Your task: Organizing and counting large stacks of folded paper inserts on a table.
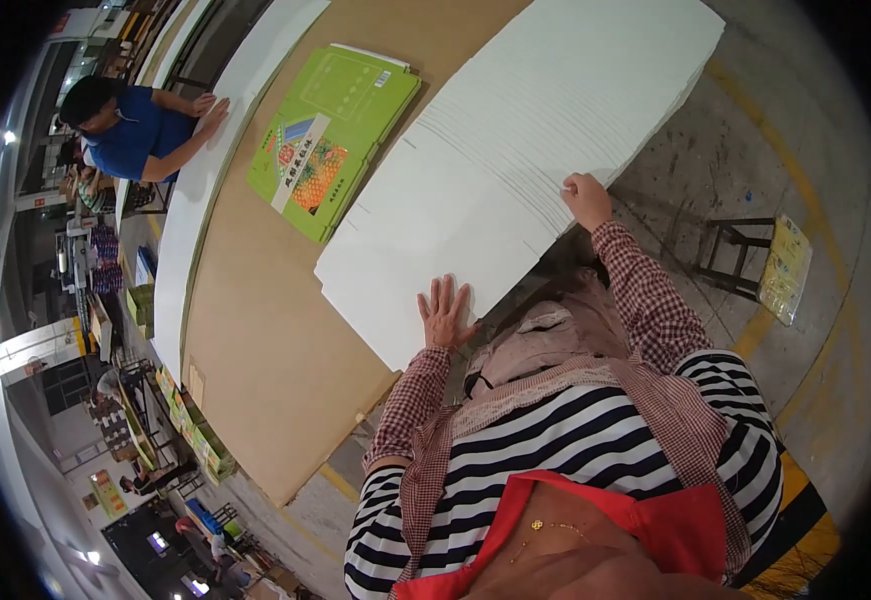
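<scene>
White cardboard sheets (435, 220) lie before me in a fanned stack, their overlapping edges stepping away toward the far right. My left hand (445, 315) rests flat on the top sheet close to its near edge, fingers spread. On the stepped edges at the right side of the stack sits my right hand (587, 200), its fingers curled closed. Whether a sheet edge or anything else is pinched in them is hidden. Beyond the stack lies a pile of flat green printed cartons (360, 95) with a pineapple picture.
Under the stack is a brown board-topped table (245, 330). Across it, a person in a blue shirt (140, 135) has both hands on a white sheet (220, 165). A dark-legged stool (783, 270) stands on the floor at right. More green cartons (200, 430) stand at lower left.
</scene>
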`<state>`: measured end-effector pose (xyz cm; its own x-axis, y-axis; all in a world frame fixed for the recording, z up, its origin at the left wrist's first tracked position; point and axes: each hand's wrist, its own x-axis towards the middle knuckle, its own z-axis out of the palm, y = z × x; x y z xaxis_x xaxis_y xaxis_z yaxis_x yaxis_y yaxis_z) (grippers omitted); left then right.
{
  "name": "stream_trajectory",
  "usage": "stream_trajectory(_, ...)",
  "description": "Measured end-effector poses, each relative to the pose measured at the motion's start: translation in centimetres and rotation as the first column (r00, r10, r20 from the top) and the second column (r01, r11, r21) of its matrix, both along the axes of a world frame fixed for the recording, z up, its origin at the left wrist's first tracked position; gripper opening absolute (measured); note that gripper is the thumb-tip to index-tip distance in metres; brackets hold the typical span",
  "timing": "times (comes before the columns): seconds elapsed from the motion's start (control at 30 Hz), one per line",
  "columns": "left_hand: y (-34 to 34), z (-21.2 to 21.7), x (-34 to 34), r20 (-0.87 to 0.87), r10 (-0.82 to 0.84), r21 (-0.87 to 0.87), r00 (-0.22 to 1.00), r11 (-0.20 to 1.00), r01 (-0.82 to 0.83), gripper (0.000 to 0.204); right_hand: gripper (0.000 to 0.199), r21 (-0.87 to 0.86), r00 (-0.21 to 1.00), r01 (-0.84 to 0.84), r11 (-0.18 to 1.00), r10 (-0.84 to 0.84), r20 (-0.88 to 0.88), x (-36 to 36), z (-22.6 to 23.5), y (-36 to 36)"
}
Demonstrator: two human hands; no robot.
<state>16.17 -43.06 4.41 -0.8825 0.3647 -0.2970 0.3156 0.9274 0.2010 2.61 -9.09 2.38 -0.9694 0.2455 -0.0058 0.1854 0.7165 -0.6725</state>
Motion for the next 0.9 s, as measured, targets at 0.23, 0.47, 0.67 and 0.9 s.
stream_trajectory(0.23, -0.3, -0.2, -0.1, 0.006, 0.005, 0.009, 1.000, 1.000, -0.005, 0.090, 0.025, -0.114, 0.968, -0.163, 0.980, 0.181, 0.171, -1.4, -0.6, 0.8)
stream_trajectory(0.47, -0.2, -0.2, 0.0, 0.003, 0.005, 0.019, 1.000, 1.000, -0.005, 0.090, 0.028, 0.047, 0.970, -0.198, 0.979, 0.189, 0.152, -1.3, -1.3, 0.7)
stream_trajectory(0.67, -0.1, -0.2, 0.0, -0.010, -0.005, -0.004, 1.000, 1.000, 0.005, 0.090, 0.027, 0.073, 0.956, -0.235, 0.969, 0.217, 0.196, -1.3, -0.8, 0.6)
stream_trajectory(0.9, -0.3, -0.3, 0.1, -0.003, -0.006, 0.000, 1.000, 1.000, 0.006, 0.089, 0.027, 0.184, 0.948, -0.295, 0.938, 0.262, 0.183, -1.5, -0.4, 0.3)
